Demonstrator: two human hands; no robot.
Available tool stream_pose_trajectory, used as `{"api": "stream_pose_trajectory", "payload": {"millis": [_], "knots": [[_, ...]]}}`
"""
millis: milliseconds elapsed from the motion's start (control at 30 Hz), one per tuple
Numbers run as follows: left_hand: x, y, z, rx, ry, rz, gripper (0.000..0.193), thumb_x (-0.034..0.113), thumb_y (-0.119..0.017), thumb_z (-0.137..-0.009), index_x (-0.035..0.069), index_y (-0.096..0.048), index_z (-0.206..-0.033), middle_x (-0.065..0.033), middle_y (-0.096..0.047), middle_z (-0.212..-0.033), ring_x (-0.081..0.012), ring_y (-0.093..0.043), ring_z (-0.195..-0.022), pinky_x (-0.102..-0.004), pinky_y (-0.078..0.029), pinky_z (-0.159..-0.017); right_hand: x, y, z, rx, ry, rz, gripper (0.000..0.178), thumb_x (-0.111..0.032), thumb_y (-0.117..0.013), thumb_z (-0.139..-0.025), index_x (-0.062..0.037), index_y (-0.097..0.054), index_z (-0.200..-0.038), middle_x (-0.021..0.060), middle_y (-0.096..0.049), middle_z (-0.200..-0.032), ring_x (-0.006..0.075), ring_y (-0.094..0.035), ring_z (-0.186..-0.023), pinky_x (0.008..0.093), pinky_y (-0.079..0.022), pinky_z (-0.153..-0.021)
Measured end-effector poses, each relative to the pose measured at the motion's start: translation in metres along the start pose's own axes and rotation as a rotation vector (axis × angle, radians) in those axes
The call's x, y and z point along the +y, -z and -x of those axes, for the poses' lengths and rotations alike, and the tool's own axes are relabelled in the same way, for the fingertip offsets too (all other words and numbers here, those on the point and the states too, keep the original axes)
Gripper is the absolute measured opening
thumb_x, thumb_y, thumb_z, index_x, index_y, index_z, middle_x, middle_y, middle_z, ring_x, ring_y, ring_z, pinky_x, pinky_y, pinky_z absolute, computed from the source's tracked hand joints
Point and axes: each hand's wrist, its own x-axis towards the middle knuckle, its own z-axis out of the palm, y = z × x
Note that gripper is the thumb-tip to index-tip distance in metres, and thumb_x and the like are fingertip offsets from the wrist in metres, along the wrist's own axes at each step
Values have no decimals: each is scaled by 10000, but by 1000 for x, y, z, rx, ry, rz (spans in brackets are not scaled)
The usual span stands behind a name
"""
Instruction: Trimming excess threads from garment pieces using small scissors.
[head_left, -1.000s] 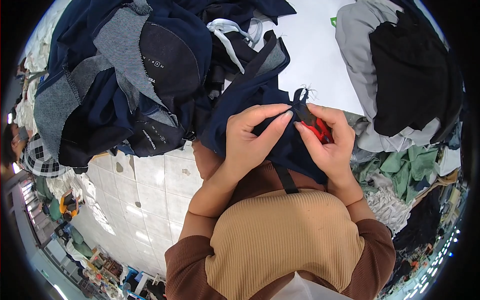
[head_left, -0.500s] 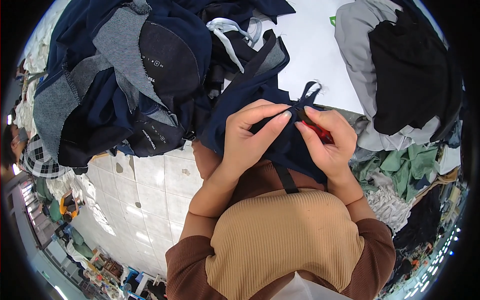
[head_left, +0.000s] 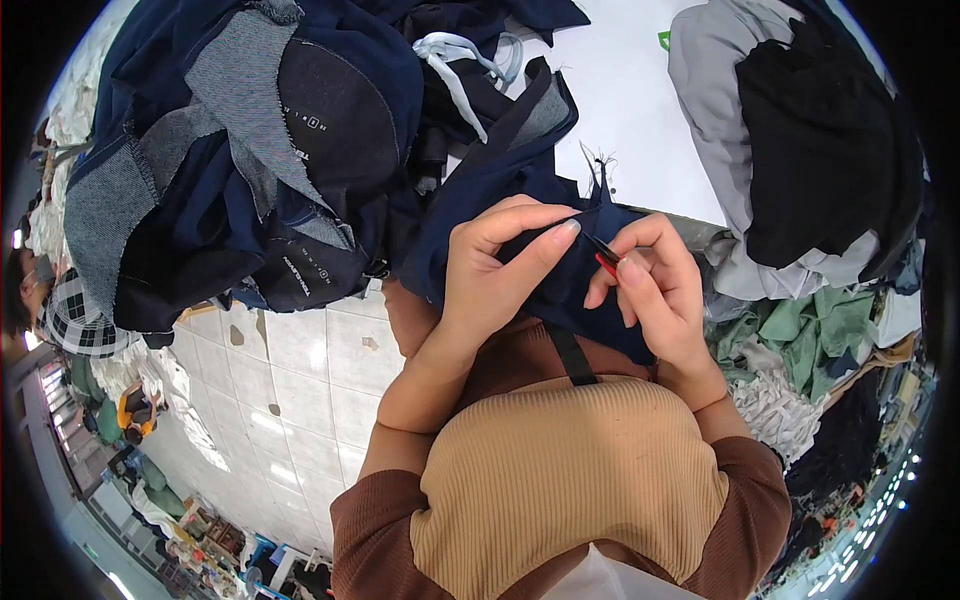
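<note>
A navy garment [head_left: 500, 190] lies over the table edge and my lap. My left hand [head_left: 505, 255] pinches a narrow edge of it between thumb and forefinger. Frayed thread ends stick up just beyond that pinch, against the white tabletop. In my right hand [head_left: 660, 290] are small thread snips [head_left: 609, 262] with red handles and dark blades. Their tips point up and left toward the pinched cloth, close to my left fingertips. Whether the blades touch the cloth is too small to tell.
Navy and black garments with grey undersides [head_left: 240, 90] are heaped at the left. A pale drawstring [head_left: 455, 75] lies beside them on the white table [head_left: 640, 110]. Grey and black cloth [head_left: 820, 140] sits at the right, above green scraps [head_left: 810, 330]. Tiled floor [head_left: 300, 380] shows lower left.
My right hand has let go of the cloth beside my left fingers and now holds the snips with blades exposed. The small loop of cloth has straightened into upright frayed ends.
</note>
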Motion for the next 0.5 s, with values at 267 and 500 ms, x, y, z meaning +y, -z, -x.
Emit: {"api": "stream_pose_trajectory", "payload": {"millis": [267, 500], "knots": [[-2, -1, 0, 9, -26, -74, 132, 3, -657, -815, -18, -685, -943, -70, -655, -829, -114, -593, -764, -211, -448, -699, -1, 5, 0, 47, -80, -5, 132, -144, -488, -960, -13, -479, -953, 36, -617, -677, 8, -433, -509, 163, -308, -474], [-5, -1, -1, 34, -176, -244, 141, 14, -675, -787, 25, -698, -925, -60, -652, -792, -151, -576, -714, -244, -425, -673, -6, 4, -2, 65, -135, -34, 136, -152, -486, -960, -22, -485, -920, 31, -603, -644, 11, -418, -481, 163, -286, -450]]}}
